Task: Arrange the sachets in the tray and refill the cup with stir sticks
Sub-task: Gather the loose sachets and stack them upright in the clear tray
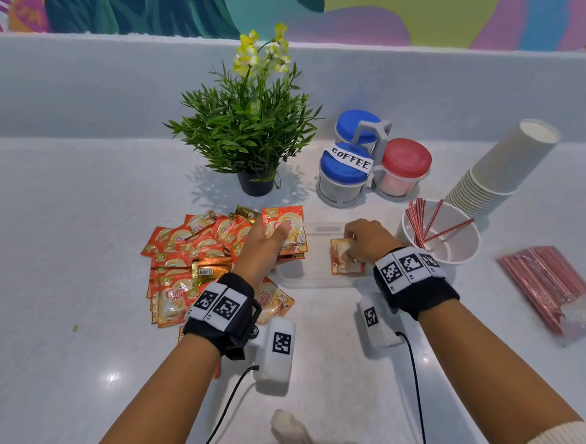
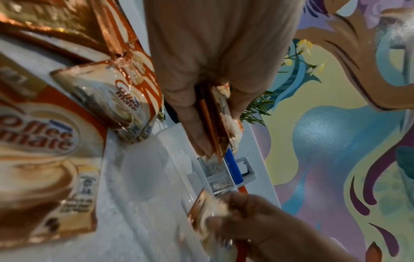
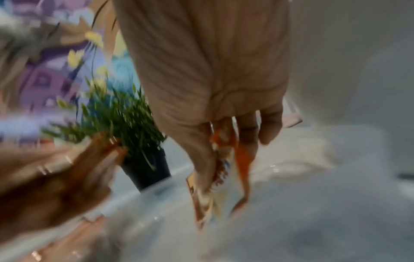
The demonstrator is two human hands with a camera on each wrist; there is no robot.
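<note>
A heap of orange creamer sachets (image 1: 194,250) lies on the counter left of a clear plastic tray (image 1: 319,278). My left hand (image 1: 266,240) pinches a small stack of sachets (image 1: 286,230) upright at the tray's left end; in the left wrist view the same stack of sachets (image 2: 220,122) sits between thumb and fingers. My right hand (image 1: 369,242) grips a few sachets (image 1: 342,257) low inside the tray, seen blurred as the held sachets (image 3: 224,179) in the right wrist view. A white cup (image 1: 455,238) with a few red striped stir sticks (image 1: 425,223) stands right of the tray.
A bag of red stir sticks (image 1: 548,289) lies at the far right. Behind stand a potted plant (image 1: 252,133), a rack of lidded jars labelled coffee (image 1: 370,161) and a stack of paper cups (image 1: 500,169). A crumpled white cloth (image 1: 292,434) lies near the front edge.
</note>
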